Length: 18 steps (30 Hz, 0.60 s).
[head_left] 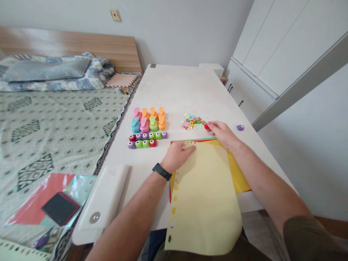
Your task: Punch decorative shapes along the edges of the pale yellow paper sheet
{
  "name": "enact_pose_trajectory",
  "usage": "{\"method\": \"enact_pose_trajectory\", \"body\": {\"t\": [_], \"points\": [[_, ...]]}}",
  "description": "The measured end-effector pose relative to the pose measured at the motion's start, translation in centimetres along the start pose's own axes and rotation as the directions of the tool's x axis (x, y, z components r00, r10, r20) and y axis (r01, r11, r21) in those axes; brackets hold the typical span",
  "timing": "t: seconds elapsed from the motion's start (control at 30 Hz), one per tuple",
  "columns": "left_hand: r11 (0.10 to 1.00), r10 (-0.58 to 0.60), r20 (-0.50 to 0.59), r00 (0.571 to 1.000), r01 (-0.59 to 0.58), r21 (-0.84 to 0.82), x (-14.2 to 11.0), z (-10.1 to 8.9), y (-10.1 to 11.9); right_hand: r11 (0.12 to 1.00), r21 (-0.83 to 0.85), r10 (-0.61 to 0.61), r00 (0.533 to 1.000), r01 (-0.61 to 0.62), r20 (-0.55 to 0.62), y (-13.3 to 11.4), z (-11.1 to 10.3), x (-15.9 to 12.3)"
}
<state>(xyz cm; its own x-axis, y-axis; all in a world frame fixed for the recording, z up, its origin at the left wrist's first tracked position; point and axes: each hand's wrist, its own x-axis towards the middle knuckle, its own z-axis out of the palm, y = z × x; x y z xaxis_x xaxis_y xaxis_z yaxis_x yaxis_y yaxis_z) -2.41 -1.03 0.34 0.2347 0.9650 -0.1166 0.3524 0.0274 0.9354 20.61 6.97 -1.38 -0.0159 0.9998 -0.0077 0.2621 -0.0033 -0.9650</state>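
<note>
Hands are working apart, the left hand (178,156) lying open and pressing down to steady the pale yellow paper sheet (202,195) on the table (176,87), while the right hand (221,134) is pinching a small red paper punch (207,127) at one o'clock from the sheet.

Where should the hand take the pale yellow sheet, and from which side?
Pinch the near end of the pale yellow sheet, thumb above, fingers beneath, coming from the person's side. It overhangs the white table, leaving room underneath; the far end lies flat under the left hand.
</note>
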Motion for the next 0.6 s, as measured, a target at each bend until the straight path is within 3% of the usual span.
{"method": "enact_pose_trajectory", "body": {"t": [0.6], "points": [[0.999, 0.022, -0.021, 1.000, -0.023, -0.046, 0.1, 0.1, 0.0, 0.994, -0.110, -0.004, 0.999, 0.008, 0.040, -0.1, 0.2, 1.9]]}}
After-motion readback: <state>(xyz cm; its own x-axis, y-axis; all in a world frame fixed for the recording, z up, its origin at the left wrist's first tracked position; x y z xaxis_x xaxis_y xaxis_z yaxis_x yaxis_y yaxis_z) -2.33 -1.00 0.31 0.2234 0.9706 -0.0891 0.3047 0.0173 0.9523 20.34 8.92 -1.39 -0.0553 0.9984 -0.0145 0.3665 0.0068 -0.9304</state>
